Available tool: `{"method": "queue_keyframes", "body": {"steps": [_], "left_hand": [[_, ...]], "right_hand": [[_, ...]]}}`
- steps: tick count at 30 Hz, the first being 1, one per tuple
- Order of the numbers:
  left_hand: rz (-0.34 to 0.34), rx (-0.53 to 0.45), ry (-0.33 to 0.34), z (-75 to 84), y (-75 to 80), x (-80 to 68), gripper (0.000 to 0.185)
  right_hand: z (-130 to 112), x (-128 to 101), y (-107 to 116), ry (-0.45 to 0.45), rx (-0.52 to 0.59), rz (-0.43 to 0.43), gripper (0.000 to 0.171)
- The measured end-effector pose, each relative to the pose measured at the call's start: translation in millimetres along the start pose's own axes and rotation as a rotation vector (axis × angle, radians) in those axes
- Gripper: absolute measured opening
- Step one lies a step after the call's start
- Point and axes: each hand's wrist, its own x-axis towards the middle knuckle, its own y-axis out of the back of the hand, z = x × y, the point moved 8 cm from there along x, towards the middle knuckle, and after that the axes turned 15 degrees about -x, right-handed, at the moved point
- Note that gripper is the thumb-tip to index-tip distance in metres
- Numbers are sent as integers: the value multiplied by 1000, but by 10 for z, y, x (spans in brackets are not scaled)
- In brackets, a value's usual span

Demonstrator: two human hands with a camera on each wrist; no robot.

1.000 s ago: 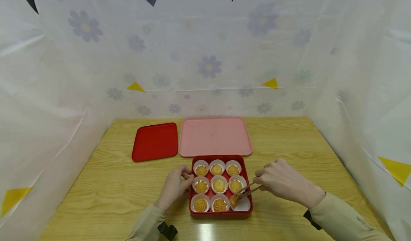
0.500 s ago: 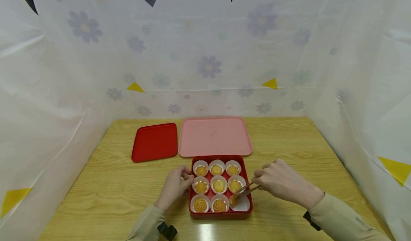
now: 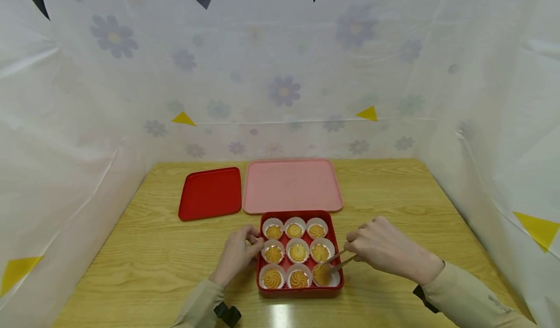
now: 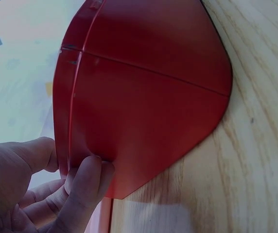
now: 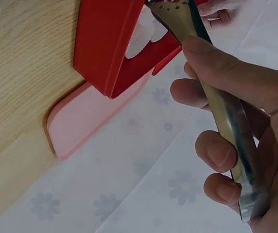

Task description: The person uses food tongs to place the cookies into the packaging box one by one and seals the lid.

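box [image 3: 302, 289] front-centre on table [image 3: 131, 250] | tray [image 3: 292, 186] behind it | lid [image 3: 211, 193] left of tray, seemingly apart

Tongs [image 5: 221, 114] tips past the right hand's fingers [image 5: 217, 154] cut off at frame top; cookie contact too small to tell.

Both hands bare: no gloves, no rings seen in any view. Left hand [image 3: 238, 252] and right hand [image 3: 385, 248] emerge from long sleeves of one garment, khaki-beige woven cloth. Left sleeve [image 3: 197, 303] ends at the wrist; right sleeve [image 3: 468, 296] has a folded cuff with faint stitching, slightly creased. Small black device with strap on the left wrist [image 3: 227, 313], boxy and matte. Similar black band at the right cuff edge [image 3: 423, 299], partly hidden by cloth. Fingernails short, unpainted, seen on the right fingers [image 5: 221, 155].
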Motion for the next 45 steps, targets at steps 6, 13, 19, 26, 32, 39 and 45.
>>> {"method": "queue_keyframes", "body": {"steps": [6, 13, 19, 26, 32, 39, 45], "left_hand": [[-2, -2, -2, 0, 1, 0, 12], [-10, -11, 8, -10, -8, -3, 12], [-4, -7, -2, -5, -2, -5, 12], [-9, -10, -7, -9, -7, -7, 12], [-3, -1, -7, -12, 0, -1, 12], [4, -1, -17, 15, 4, -6, 11], [7, 5, -20, 20, 8, -15, 12]], "right_hand": [[6, 79, 6, 0, -2, -52, 25], [-11, 182, -9, -2, -28, -76, 30], [-5, 290, -22, -9, -49, -100, 36], [-51, 348, -37, 11, -87, -122, 40], [-77, 374, -7, 26, -107, -99, 32], [-72, 373, 29, 29, -110, -113, 31], [-103, 368, 36, 38, -123, -138, 36]]}}
